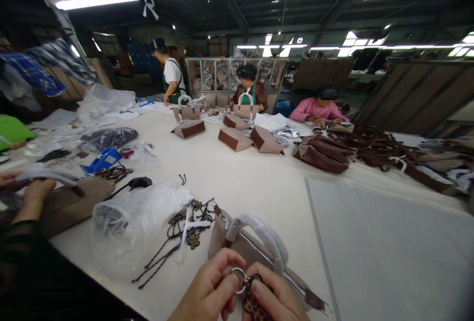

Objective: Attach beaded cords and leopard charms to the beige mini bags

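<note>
My left hand and my right hand meet at the bottom edge, fingers pinched together. Between them they hold a small metal ring with a leopard-print charm hanging from it. Just beyond my hands lies a taupe handbag with wrapped white handles and a brown strap end. To its left lies a bundle of leopard-print charms on black cords.
A clear plastic bag lies left of the charms. A co-worker's hand at the left holds another taupe bag. More bags and brown straps cover the far table, where three people work. A grey sheet lies at right.
</note>
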Tool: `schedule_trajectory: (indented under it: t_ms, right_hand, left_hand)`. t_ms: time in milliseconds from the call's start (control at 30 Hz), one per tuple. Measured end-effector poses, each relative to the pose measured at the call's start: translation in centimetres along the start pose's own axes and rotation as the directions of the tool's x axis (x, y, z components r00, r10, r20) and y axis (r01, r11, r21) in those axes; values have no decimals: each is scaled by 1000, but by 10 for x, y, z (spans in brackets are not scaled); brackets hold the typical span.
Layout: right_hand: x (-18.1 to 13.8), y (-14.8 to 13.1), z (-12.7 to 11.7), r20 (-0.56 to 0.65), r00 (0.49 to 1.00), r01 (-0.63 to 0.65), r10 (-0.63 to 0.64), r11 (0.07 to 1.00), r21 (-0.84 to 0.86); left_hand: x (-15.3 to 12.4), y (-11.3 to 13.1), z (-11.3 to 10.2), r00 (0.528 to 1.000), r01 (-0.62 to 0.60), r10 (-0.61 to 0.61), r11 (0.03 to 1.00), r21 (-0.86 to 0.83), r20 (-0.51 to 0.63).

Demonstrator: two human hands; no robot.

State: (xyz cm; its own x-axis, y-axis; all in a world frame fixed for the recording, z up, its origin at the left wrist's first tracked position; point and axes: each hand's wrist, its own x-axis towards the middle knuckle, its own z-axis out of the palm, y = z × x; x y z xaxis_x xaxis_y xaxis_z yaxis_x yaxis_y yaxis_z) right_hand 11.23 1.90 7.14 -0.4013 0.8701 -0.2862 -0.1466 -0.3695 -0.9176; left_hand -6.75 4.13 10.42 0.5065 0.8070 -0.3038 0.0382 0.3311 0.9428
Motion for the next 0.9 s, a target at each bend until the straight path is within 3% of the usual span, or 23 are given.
schedule_trajectory:
  t_ms: [167,300,500,700,767,900]
  right_hand:
    - [-2,1,-6,21,999,33,-33,999,21]
    - [-6,4,-10,-46,983,168,-178,970,-173]
    - [-5,18,-17,-127,896,272,-426,752,-601]
    - [-2,5,-10,93,809,445,-580,503,-741]
    - [-1,2,-7,123,817,468,-563,524,-712]
    - [1,4,-4,53,838,429,-543,594,-680]
  left_hand:
    - [-5,6,-4,992,31,-21,996,-79,121]
    - [-2,7,-5,987,52,-30,990,-134,160]
    - [0,1,0,990,28,13,958,-285,141]
    - [4,0,0,994,8,21,965,-262,106]
    - [5,-2,2,993,39,-8,964,-263,115]
    - [6,-5,5,998,24,-12,982,-187,66]
